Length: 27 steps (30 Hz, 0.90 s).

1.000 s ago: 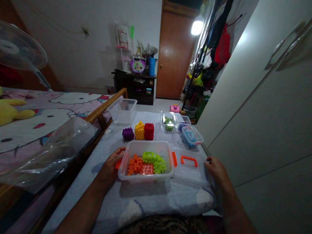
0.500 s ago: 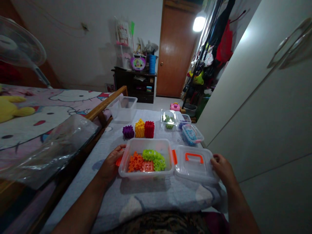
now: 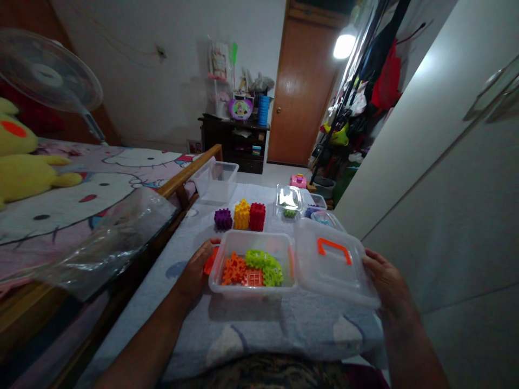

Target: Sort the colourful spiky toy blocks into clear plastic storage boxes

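The translucent plastic lid (image 3: 344, 278) with an orange handle (image 3: 334, 250) has risen from the desk (image 3: 263, 329) since the previous views. It is now tilted just beside the right end of the translucent plastic box (image 3: 251, 290), right of the centre of the frame, and hides part of the small clear container with blue contents (image 3: 327, 219). The right hand (image 3: 385, 275) grips its right edge, fingers closed on the rim. The left hand (image 3: 199, 269) holds the box's left end, fingers curled by the orange latch (image 3: 211, 261); how firmly they press, I cannot tell.

The box sits near the middle of the frame and is uncovered, the lid being beside its opening rather than over it. Inside lie orange interlocking plastic pieces (image 3: 234, 269) at the left, lime-green ones (image 3: 263, 263) at the right, and a salmon window-like piece (image 3: 253, 278) between them at the front. Behind the box stand a purple stack (image 3: 223, 219), a yellow stack (image 3: 242, 214) and a red stack (image 3: 257, 216) of plastic pieces, yellow in the middle.
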Available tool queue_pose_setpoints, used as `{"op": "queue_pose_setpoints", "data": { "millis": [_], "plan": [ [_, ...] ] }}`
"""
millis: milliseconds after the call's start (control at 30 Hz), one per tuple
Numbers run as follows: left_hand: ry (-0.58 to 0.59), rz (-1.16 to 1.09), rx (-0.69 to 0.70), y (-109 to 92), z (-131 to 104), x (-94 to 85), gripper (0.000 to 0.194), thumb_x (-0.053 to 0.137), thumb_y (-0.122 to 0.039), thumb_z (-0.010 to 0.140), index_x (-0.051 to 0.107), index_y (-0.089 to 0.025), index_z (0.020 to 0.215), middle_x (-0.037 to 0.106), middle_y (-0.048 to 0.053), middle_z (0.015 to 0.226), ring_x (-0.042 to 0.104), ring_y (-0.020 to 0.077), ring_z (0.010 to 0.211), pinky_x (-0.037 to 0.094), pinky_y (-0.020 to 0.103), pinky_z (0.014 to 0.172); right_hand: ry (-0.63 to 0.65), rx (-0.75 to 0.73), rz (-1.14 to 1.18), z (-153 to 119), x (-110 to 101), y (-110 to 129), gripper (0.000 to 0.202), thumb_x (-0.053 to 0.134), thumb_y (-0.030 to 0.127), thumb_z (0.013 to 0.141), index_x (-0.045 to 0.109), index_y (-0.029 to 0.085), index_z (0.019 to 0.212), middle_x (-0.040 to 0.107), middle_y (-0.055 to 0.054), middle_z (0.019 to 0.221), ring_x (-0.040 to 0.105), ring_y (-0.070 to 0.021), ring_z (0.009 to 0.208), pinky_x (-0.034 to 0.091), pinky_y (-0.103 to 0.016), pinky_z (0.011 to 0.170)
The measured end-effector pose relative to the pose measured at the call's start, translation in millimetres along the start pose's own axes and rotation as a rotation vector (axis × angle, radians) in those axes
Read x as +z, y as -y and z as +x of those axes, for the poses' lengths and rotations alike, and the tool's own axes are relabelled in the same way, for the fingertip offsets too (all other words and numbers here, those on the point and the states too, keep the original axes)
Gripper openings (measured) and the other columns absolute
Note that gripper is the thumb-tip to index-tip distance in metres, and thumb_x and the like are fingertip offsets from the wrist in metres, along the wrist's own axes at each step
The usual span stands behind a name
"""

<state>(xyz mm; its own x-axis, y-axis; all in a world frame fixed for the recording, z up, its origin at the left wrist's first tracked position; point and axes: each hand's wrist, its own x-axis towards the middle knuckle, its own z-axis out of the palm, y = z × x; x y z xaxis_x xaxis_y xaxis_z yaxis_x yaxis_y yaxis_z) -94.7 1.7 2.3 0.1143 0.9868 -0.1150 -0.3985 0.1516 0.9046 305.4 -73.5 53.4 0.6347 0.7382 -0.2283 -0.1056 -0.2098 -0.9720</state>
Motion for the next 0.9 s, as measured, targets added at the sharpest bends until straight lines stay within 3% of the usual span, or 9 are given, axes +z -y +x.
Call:
{"op": "queue_pose_setpoints", "data": {
  "millis": [133, 267, 367, 500, 700, 900],
  "plan": [
    [0.055, 0.004, 0.011, -0.9, -4.1, 3.1, 0.044, 0.069, -0.049, 0.081, 0.056, -0.021, 0.112, 0.073, 0.004, 0.091, 0.070, 0.0210, 0.069, 0.055, 0.030, 0.059, 0.172, -0.063, 0.059, -33.3, 83.7, 2.9, 0.053, 0.074, 0.041, 0.059, 0.059, 0.018, 0.105, 0.054, 0.009, 0.052, 0.044, -0.0095, 0.038, 0.034, -0.021, 0.038],
    [0.019, 0.006, 0.023, -1.0, -6.8, 4.2, 0.044, 0.069, -0.048, 0.081, 0.056, -0.021, 0.112, 0.072, 0.003, 0.090, 0.069, 0.0196, 0.067, 0.054, 0.027, 0.056, 0.265, -0.103, 0.106, -46.2, 126.0, -5.8, 0.055, 0.074, 0.038, 0.064, 0.056, 0.017, 0.111, 0.058, 0.008, 0.058, 0.049, -0.0105, 0.045, 0.038, -0.021, 0.044],
    [0.009, 0.013, 0.019, -2.3, -9.2, 5.5, 0.044, 0.068, -0.050, 0.081, 0.057, -0.021, 0.111, 0.073, 0.004, 0.091, 0.069, 0.0193, 0.066, 0.053, 0.027, 0.056, 0.256, -0.138, 0.051, -48.4, 132.6, -10.1, 0.050, 0.072, 0.037, 0.066, 0.057, 0.017, 0.110, 0.057, 0.007, 0.062, 0.054, -0.0128, 0.052, 0.042, -0.024, 0.050],
    [0.034, 0.040, 0.046, -3.7, -10.7, 7.0, 0.042, 0.063, -0.052, 0.085, 0.058, -0.020, 0.112, 0.073, 0.005, 0.094, 0.068, 0.0186, 0.067, 0.052, 0.027, 0.059, 0.245, -0.201, -0.058, -54.0, 133.7, -8.9, 0.046, 0.066, 0.039, 0.068, 0.062, 0.017, 0.107, 0.063, 0.000, 0.083, 0.059, -0.0169, 0.067, 0.048, -0.027, 0.061],
    [0.050, -0.026, 0.055, -4.8, -11.0, 8.4, 0.051, 0.070, -0.051, 0.079, 0.057, -0.020, 0.117, 0.073, 0.006, 0.093, 0.070, 0.0216, 0.076, 0.053, 0.026, 0.058, 0.166, -0.346, -0.294, -57.8, 138.5, -10.4, 0.045, 0.060, 0.039, 0.071, 0.064, 0.018, 0.110, 0.066, -0.007, 0.099, 0.061, -0.0219, 0.082, 0.050, -0.033, 0.074],
    [0.102, -0.083, 0.006, -3.8, -11.2, 9.4, 0.057, 0.078, -0.046, 0.072, 0.056, -0.023, 0.119, 0.073, 0.005, 0.089, 0.070, 0.0199, 0.070, 0.053, 0.024, 0.056, 0.225, -0.455, -0.426, -49.2, 133.4, -23.8, 0.044, 0.059, 0.040, 0.073, 0.065, 0.018, 0.111, 0.063, -0.012, 0.120, 0.054, -0.0317, 0.115, 0.040, -0.047, 0.103]
  ]
}}
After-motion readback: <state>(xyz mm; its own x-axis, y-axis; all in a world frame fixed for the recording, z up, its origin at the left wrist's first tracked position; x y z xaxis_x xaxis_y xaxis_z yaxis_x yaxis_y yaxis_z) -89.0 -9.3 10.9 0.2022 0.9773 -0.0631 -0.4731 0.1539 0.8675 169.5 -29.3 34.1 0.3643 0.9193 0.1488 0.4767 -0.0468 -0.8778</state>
